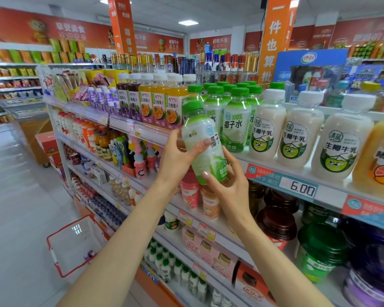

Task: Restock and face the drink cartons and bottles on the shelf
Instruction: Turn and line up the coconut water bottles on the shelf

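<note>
Both my hands hold a green-capped coconut water bottle (203,140), tilted slightly, in front of the top shelf (328,191). My left hand (177,156) wraps around the bottle's middle from the left, thumb across the label. My right hand (228,187) grips its base from below. Right behind it stands a row of matching coconut water bottles (235,120). To their left are orange passion-fruit juice bottles (173,103) and purple grape juice bottles (129,100). White coconut milk bottles (299,129) stand to the right.
A red wire shopping basket (75,244) sits on the floor at lower left, nearly empty. Lower shelves hold several small drink bottles, cups and large dark jugs (277,220). A price tag reading 6.00 (302,188) hangs on the shelf edge. The aisle floor lies left.
</note>
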A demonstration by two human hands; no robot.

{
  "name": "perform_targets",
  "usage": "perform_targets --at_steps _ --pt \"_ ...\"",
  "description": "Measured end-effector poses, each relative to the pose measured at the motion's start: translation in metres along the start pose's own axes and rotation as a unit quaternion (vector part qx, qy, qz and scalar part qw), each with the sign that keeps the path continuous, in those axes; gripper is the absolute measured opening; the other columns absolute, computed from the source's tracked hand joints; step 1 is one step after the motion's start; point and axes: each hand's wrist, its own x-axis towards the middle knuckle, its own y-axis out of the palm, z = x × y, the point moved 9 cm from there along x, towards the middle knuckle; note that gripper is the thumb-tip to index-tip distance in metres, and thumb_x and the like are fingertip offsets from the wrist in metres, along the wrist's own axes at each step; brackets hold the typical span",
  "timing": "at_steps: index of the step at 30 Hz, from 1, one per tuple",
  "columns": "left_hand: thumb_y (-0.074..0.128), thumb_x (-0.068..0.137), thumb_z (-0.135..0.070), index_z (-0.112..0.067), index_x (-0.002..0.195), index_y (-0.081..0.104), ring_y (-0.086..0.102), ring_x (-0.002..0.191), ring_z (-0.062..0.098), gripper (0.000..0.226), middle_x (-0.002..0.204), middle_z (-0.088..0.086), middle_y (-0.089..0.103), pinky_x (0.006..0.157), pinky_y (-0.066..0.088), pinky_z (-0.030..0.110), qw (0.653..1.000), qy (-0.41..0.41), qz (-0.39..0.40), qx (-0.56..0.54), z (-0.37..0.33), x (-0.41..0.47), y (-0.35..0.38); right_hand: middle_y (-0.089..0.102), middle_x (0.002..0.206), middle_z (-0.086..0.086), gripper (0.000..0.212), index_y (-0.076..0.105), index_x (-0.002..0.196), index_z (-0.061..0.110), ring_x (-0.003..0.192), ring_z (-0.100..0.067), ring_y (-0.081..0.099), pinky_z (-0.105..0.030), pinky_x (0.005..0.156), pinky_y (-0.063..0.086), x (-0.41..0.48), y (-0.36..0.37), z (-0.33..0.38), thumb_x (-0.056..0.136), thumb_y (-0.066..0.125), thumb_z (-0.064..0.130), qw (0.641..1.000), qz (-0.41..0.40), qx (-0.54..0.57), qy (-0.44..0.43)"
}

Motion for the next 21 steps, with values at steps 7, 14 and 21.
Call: perform_targets --at_steps 7,14,21 --pt "0.081 0.044 -0.065 -0.026 0.125 0.047 0.064 0.106 0.013 0.096 0.115 -0.002 0.066 0.08 0.055 0.027 0.986 -0.004 0.158 -0.055 -0.015 0.013 0.011 0.063 0.123 -0.016 0.067 0.059 0.125 0.014 0.109 -0.031 0.063 -0.043 0.087 0.054 0.003 0.025 -0.009 0.07 0.075 0.048 0.931 0.16 0.293 0.15" --pt "0.085 0.05 -0.054 -0.018 0.12 0.055 0.065 0.101 0.021 0.084 0.107 0.002 0.068 0.08 0.056 0.038 0.967 -0.02 0.212 -0.14 -0.016 0.014 0.022 0.065 0.108 -0.025 0.063 0.069 0.113 0.015 0.085 -0.026 0.068 -0.033 0.077 0.057 -0.004 0.034 -0.008 0.089 0.029 0.057 0.905 0.204 0.318 0.198" --pt "0.081 0.054 -0.038 -0.011 0.122 0.05 0.066 0.092 0.013 0.079 0.107 0.003 0.066 0.073 0.056 0.026 0.998 0.025 0.051 -0.013 -0.03 0.03 0.003 0.07 0.096 -0.017 0.031 0.06 0.11 0.002 0.075 -0.02 0.068 -0.03 0.068 0.058 0.03 -0.009 -0.001 0.096 0.049 0.028 0.984 0.085 0.038 0.154"
